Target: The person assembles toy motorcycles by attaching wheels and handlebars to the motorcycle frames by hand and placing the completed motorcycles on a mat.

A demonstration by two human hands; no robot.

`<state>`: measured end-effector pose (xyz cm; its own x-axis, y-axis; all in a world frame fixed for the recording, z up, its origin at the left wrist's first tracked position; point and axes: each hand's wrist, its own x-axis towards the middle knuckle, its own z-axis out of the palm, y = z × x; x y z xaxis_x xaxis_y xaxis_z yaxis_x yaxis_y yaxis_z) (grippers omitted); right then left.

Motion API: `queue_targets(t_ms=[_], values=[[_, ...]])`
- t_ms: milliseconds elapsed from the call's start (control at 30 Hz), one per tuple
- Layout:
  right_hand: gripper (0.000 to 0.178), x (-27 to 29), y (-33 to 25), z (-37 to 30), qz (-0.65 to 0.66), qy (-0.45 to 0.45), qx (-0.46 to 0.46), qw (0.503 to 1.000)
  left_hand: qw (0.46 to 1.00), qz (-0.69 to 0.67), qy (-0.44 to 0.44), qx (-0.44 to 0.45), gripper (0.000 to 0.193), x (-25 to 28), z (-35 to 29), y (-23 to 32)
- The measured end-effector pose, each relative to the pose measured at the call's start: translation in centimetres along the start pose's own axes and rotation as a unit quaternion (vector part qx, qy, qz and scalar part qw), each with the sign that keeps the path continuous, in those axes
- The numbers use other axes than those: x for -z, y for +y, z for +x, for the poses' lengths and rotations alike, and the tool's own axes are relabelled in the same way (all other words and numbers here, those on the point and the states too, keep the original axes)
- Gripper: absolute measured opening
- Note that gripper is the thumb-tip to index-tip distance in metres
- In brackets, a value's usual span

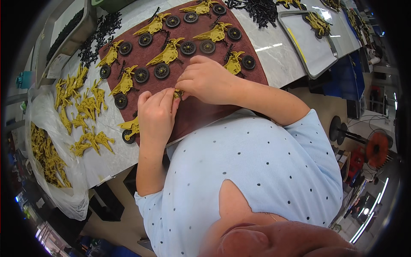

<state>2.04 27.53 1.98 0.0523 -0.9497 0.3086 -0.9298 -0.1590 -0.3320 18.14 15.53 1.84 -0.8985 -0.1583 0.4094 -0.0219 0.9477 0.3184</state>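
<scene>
Over the red-brown cloth, my left hand [156,113] and my right hand [207,81] meet with bent, closed fingers. Between the fingertips shows a small yellow and black toy part [177,94], mostly covered by the fingers. A yellow toy motorcycle body [132,124] with a black spoked wheel [128,136] sticks out beside my left hand; whether it joins the pinched part is hidden. Beyond my hands, several yellow motorcycle bodies [168,53] lie in rows, with black wheels [162,70] at or beside them. One more body [233,64] lies just past my right wrist.
Loose yellow parts [87,107] lie left, by a clear plastic bag [77,195] of similar pieces. Small black parts [102,36] are heaped near a grey bin [87,25]. More black parts [259,12] lie at the back. A metal tray [314,64] holds yellow assemblies at right.
</scene>
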Motion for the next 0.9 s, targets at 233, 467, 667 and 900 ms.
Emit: queue_targets(t_ms=[233,467,667,900], values=[[0.039,1.8,-0.7,-0.9,0.429,0.144,-0.151,0.879,0.989,-0.131,0.035,0.058,0.022,1.5,-0.3,1.3],[0.039,0.7,-1.7,-1.9,0.360,0.138,-0.094,0.918,0.932,-0.285,0.154,0.160,0.026,0.2,-0.8,2.9],[0.048,0.6,-2.8,-1.9,0.301,0.190,-0.053,0.933,0.937,-0.300,0.159,0.086,0.026,0.3,-1.2,2.4],[0.045,0.3,-3.8,-2.1,0.294,0.235,-0.044,0.925,0.935,-0.304,0.165,0.078,0.026,0.5,-1.3,2.6]])
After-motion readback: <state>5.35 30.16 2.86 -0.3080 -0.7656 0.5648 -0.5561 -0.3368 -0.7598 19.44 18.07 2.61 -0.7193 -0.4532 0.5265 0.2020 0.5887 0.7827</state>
